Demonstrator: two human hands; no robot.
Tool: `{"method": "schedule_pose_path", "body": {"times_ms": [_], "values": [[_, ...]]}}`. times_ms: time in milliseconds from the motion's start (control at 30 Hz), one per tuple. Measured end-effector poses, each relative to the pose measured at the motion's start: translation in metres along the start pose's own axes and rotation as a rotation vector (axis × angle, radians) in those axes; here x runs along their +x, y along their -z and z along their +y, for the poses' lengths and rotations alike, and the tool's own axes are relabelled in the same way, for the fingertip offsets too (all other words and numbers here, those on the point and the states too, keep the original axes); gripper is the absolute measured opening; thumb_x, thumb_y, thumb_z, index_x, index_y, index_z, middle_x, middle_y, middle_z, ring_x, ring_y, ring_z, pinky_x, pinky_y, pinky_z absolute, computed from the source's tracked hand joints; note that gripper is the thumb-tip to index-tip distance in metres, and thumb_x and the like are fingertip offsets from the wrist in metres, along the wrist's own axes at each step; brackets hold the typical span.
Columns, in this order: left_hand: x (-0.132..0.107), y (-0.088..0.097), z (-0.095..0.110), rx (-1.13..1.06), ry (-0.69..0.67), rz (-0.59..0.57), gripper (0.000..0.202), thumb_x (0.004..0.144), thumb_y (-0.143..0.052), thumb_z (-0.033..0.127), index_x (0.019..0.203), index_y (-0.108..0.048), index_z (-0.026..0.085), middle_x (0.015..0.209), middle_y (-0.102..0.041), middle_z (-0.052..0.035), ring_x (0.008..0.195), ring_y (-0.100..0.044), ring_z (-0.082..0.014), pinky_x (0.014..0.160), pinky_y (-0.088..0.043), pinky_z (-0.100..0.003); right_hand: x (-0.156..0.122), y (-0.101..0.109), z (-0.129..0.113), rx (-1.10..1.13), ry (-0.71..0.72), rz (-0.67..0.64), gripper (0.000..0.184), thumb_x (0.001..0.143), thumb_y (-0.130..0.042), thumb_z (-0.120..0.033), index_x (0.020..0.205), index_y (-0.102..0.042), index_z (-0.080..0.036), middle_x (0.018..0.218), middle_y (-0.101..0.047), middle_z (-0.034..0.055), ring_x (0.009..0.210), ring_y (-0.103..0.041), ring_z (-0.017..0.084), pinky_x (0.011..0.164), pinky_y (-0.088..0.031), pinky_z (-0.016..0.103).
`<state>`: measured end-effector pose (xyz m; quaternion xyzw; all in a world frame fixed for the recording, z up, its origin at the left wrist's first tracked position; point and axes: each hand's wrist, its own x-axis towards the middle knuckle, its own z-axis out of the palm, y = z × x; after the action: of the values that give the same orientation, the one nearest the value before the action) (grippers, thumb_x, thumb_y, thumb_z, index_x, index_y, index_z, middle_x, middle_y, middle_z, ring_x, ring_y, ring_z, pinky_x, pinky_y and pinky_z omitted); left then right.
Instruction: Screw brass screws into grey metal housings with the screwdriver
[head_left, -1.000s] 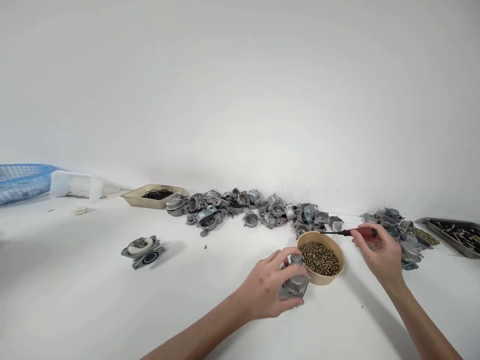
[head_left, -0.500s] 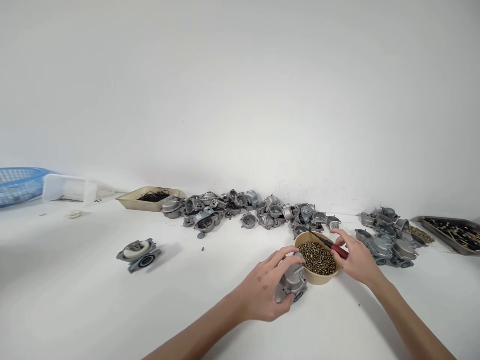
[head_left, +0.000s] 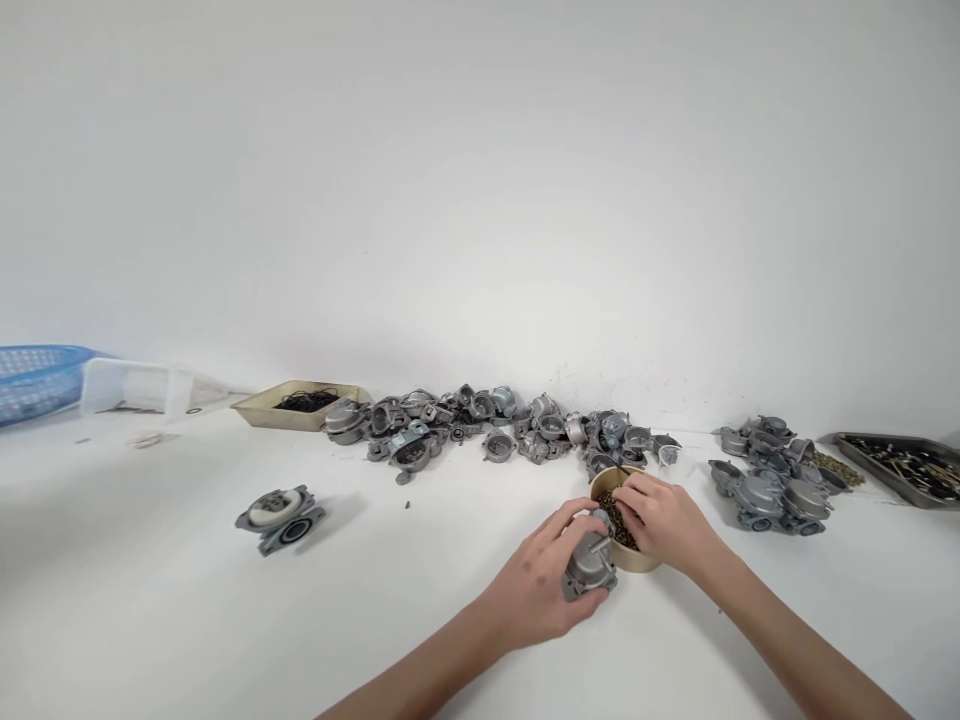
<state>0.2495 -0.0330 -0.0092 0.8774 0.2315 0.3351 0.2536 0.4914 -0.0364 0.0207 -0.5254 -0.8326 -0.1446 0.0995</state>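
My left hand [head_left: 536, 575] is wrapped round a grey metal carburetor [head_left: 590, 560] with a domed cover, held just above the table against the near left side of a bowl. The tan bowl [head_left: 636, 563] is filled with small brass-coloured screws [head_left: 621, 528]. Over its right side, my right hand [head_left: 664, 518] reaches in with fingers bent together among the screws; whatever they pinch is hidden. A thin dark screwdriver shaft [head_left: 620, 467] shows at the bowl's far rim, its handle covered by the right hand.
Another carburetor [head_left: 279, 517] with a white float lies at the left. Along the wall runs a heap of grey metal parts [head_left: 420, 440]. Assembled carburetors [head_left: 772, 495] stand right, beside a dark tray [head_left: 892, 465]. Far left are a tan tray [head_left: 259, 408], white container [head_left: 124, 385] and blue basket [head_left: 45, 385].
My right hand has moved left from beside the screwdriver's red handle into the bowl, covering the handle and many screws. My left hand keeps the carburetor in nearly the same place.
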Motion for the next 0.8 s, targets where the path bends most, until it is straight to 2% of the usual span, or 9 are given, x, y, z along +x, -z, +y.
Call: {"method": "schedule_pose_path", "body": {"times_ms": [67,133,267,433,533,667,800], "values": [[0.000,0.000,0.000,-0.025,-0.003,0.004,0.050,0.079,-0.073,0.016,0.123,-0.052,0.027,0.147,-0.052,-0.0120,0.120,-0.066,-0.0292,0.096,-0.058,-0.039,0.014,-0.004,-0.001,-0.027,0.008,-0.116,0.018,0.088,-0.061,-0.005,0.089,-0.075,-0.017,0.089,-0.075,0.0103,0.073,-0.072,0.023,0.059,-0.048,0.026],[-0.001,0.001,0.000,-0.050,-0.005,0.008,0.050,0.077,-0.073,0.016,0.121,-0.053,0.026,0.147,-0.053,-0.0123,0.118,-0.066,-0.0293,0.096,-0.058,-0.040,0.025,-0.010,-0.001,-0.052,0.010,-0.221,0.020,0.078,-0.065,0.002,0.078,-0.073,-0.017,0.079,-0.074,0.0093,0.067,-0.072,0.023,0.055,-0.044,0.025],[-0.001,0.003,-0.002,-0.078,-0.019,0.018,0.052,0.073,-0.074,0.014,0.120,-0.055,0.026,0.145,-0.053,-0.0128,0.120,-0.066,-0.0309,0.099,-0.057,-0.042,0.035,-0.016,-0.005,-0.082,-0.005,-0.352,0.026,0.071,-0.065,0.010,0.070,-0.071,-0.016,0.067,-0.072,0.0085,0.061,-0.072,0.027,0.050,-0.038,0.026],[-0.002,0.003,-0.008,-0.087,-0.055,0.019,0.051,0.073,-0.074,0.017,0.120,-0.055,0.025,0.145,-0.054,-0.0138,0.124,-0.064,-0.0322,0.102,-0.056,-0.043,0.028,-0.007,-0.008,-0.073,-0.015,-0.398,0.034,0.077,-0.057,0.012,0.085,-0.076,-0.015,0.080,-0.077,0.0101,0.075,-0.075,0.026,0.057,-0.041,0.027],[-0.003,-0.006,-0.015,-0.100,-0.100,0.065,0.048,0.076,-0.074,0.020,0.120,-0.055,0.024,0.144,-0.054,-0.0141,0.124,-0.064,-0.0312,0.104,-0.055,-0.042,0.023,-0.003,-0.005,-0.058,-0.031,-0.420,0.037,0.080,-0.053,0.012,0.093,-0.077,-0.014,0.088,-0.078,0.0116,0.081,-0.074,0.026,0.060,-0.040,0.027],[-0.003,-0.024,-0.025,-0.110,-0.194,0.173,0.055,0.075,-0.069,0.015,0.126,-0.050,0.024,0.144,-0.051,-0.0160,0.127,-0.062,-0.0300,0.104,-0.055,-0.039,0.022,-0.004,0.000,-0.019,-0.056,-0.462,0.033,0.079,-0.054,0.011,0.081,-0.076,-0.014,0.079,-0.076,0.0095,0.075,-0.072,0.023,0.056,-0.035,0.026],[-0.001,-0.031,-0.029,-0.139,-0.233,0.169,0.058,0.072,-0.066,0.014,0.126,-0.047,0.025,0.140,-0.051,-0.0147,0.119,-0.065,-0.0274,0.096,-0.057,-0.036,0.022,-0.005,0.000,0.030,-0.085,-0.449,0.035,0.079,-0.053,0.011,0.080,-0.076,-0.015,0.081,-0.076,0.0088,0.078,-0.071,0.023,0.057,-0.034,0.027]]}}
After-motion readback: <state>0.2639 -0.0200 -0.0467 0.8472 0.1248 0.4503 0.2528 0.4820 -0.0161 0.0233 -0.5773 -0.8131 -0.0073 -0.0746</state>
